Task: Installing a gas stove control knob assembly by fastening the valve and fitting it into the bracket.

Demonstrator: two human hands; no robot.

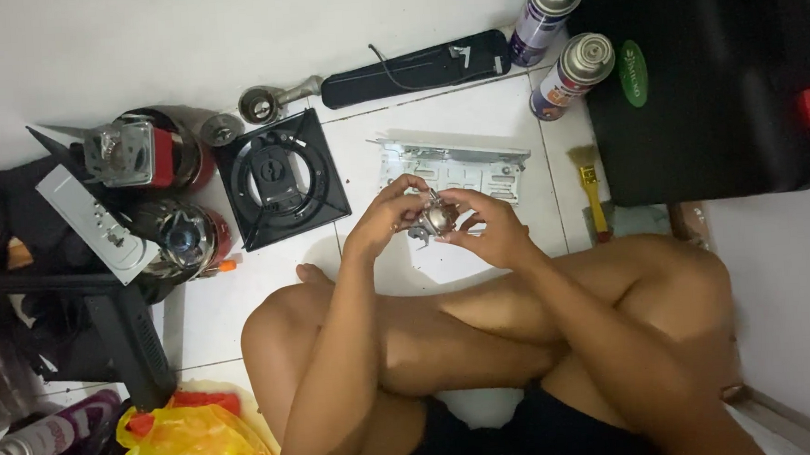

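I sit cross-legged on a white tiled floor. Both hands hold one small shiny metal valve part (434,219) above my knees. My left hand (384,217) grips its left side with curled fingers. My right hand (486,225) pinches its right side with thumb and forefinger. Just beyond the hands a bent silver metal plate (453,165) with cut-outs lies flat on the floor. Further left sits a black square burner tray (280,178) with a round ring in it.
Two gas canisters (571,73) stand at the back, next to a large black case (711,73). A long black panel (415,68) lies by the wall. A yellow-handled brush (591,190) lies right. Red-and-chrome stove parts (158,190) sit left; a yellow plastic bag (190,446) lies near my knee.
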